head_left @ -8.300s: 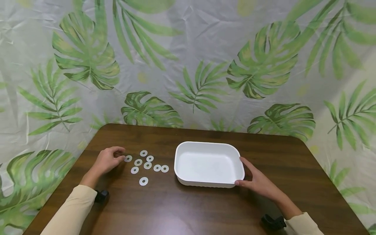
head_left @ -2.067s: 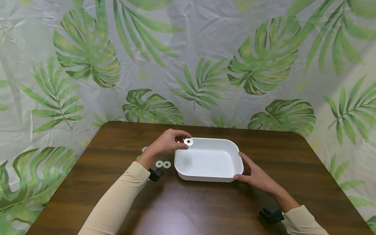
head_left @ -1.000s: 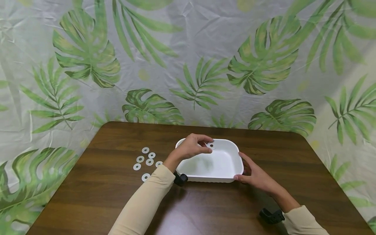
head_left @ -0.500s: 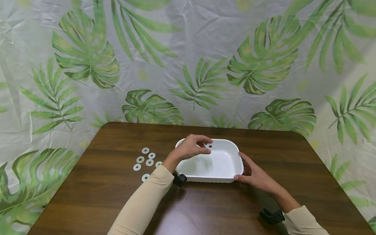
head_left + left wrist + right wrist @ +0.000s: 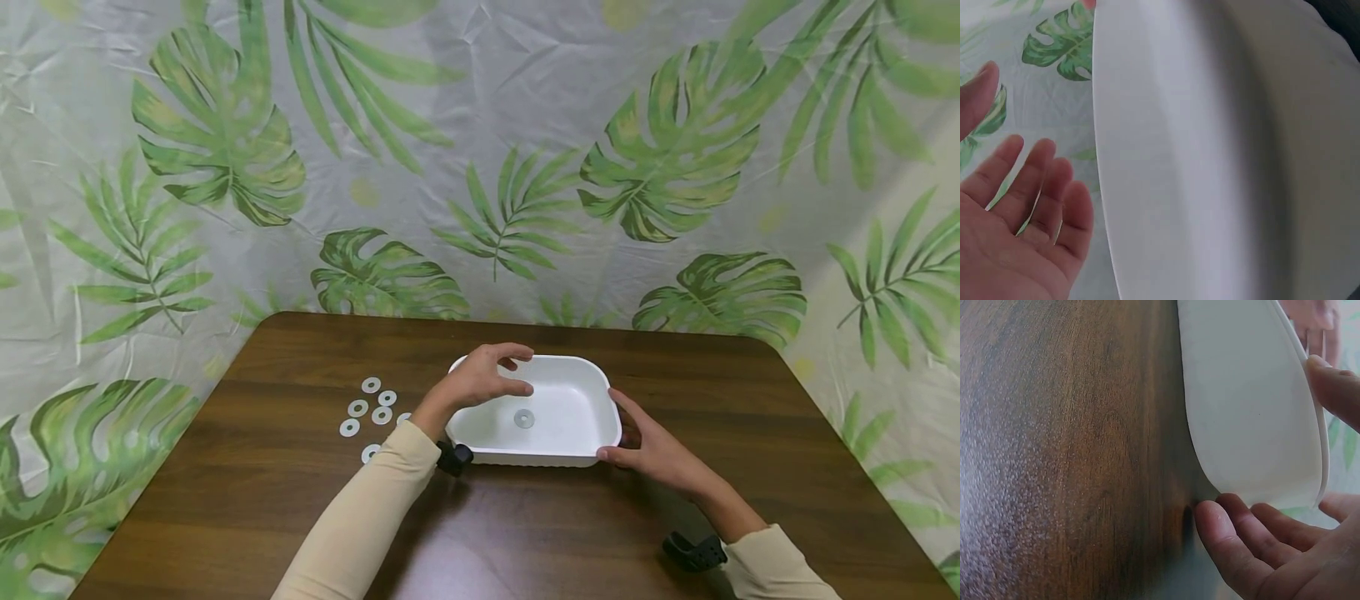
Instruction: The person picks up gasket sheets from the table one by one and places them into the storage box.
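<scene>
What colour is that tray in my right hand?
The tray is white, clearest in the head view.

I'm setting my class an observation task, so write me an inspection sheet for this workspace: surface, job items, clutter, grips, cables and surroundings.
Surface: brown wood-look table, with glare towards the near edge.
Job items: white tray on the table, with one washer visible inside; at least seven loose washers lie to its left, some partly hidden by a sleeve.
Clutter: nothing seen.
Left grip: above the tray, thumb and fingers apart, holding nothing.
Right grip: holds the tray's right end.
Cables: nothing seen.
Surroundings: leaf-print cloth behind the table; a black band at each wrist.
</scene>
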A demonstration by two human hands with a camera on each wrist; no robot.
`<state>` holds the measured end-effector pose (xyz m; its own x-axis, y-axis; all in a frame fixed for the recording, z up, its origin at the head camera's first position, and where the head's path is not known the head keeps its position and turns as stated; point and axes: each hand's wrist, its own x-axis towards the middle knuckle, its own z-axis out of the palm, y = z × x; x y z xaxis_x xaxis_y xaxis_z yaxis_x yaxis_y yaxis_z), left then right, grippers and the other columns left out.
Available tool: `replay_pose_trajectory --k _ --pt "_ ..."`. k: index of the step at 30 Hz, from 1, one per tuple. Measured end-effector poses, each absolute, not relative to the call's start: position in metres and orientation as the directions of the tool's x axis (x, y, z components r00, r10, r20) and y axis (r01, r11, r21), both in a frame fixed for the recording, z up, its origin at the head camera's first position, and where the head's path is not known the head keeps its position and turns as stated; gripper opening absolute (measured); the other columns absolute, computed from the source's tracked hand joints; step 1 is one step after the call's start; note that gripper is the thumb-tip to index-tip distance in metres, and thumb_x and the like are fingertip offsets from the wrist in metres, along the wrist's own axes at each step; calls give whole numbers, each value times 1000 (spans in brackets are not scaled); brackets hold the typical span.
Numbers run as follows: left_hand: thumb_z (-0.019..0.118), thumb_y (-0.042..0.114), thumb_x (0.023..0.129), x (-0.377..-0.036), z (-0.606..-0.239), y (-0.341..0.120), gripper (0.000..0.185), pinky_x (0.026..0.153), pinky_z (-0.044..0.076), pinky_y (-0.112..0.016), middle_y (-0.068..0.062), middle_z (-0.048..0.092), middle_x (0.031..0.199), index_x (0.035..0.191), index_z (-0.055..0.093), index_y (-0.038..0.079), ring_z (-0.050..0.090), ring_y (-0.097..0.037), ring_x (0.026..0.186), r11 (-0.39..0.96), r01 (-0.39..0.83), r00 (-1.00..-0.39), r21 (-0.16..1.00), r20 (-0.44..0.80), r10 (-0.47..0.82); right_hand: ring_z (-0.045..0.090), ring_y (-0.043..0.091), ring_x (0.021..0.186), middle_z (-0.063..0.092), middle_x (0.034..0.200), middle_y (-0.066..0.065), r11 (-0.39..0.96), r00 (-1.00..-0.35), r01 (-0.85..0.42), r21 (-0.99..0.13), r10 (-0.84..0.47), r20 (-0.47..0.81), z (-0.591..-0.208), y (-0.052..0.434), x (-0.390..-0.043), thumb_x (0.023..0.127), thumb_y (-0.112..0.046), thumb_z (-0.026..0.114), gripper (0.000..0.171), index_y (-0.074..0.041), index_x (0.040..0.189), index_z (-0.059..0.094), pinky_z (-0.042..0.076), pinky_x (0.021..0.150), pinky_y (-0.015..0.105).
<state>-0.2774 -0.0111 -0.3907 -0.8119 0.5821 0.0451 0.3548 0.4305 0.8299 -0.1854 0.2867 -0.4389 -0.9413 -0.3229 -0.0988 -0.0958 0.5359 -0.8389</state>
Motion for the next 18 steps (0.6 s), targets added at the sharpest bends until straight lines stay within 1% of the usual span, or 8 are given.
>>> replay_pose_trajectory --k 3,7,10,13,16,18 --pt "77 19 86 -278 -389 -14 50 93 51 -32 -12 63 135 132 62 8 59 -27 120 417 363 -810 833 61 584 49 53 130 25 157 33 534 -940 -104 -839 -330 -93 -439 287 -186 90 -24 74 98 -8 159 6 57 83 33" --pt "75 17 87 -277 -386 -18 44 94 51 -32 -13 64 133 129 64 8 60 -28 119 374 371 -798 850 85 597 48 53 131 26 157 33 530 -940 -101 -842 -329 -94 -439 288 -184 90 -24 74 98 -9 159 6 57 83 32" --pt "75 17 88 -275 -383 -25 42 95 51 -34 -11 65 131 128 64 10 61 -26 118 359 385 -793 850 106 600 49 53 130 26 157 33 520 -938 -100 -848 -334 -93 -439 287 -184 90 -24 73 98 -10 160 6 57 81 31" --pt "74 17 89 -271 -379 -38 42 97 51 -37 -8 65 130 129 64 10 61 -27 118 341 406 -788 848 136 601 50 53 129 25 157 33 508 -937 -102 -855 -338 -89 -439 286 -184 90 -23 73 97 -10 160 6 58 80 31" --pt "73 17 89 -266 -374 -54 42 95 51 -37 -8 65 130 130 63 10 60 -29 118 333 418 -788 845 155 595 51 53 128 26 157 33 507 -938 -107 -856 -336 -81 -439 286 -183 91 -22 73 96 -9 160 6 58 79 30" --pt "73 16 89 -261 -372 -67 43 90 52 -35 -9 66 129 130 63 9 61 -30 116 333 420 -794 844 164 585 51 53 128 26 157 33 503 -937 -110 -857 -341 -80 -440 285 -183 90 -21 73 96 -9 160 7 58 79 30"
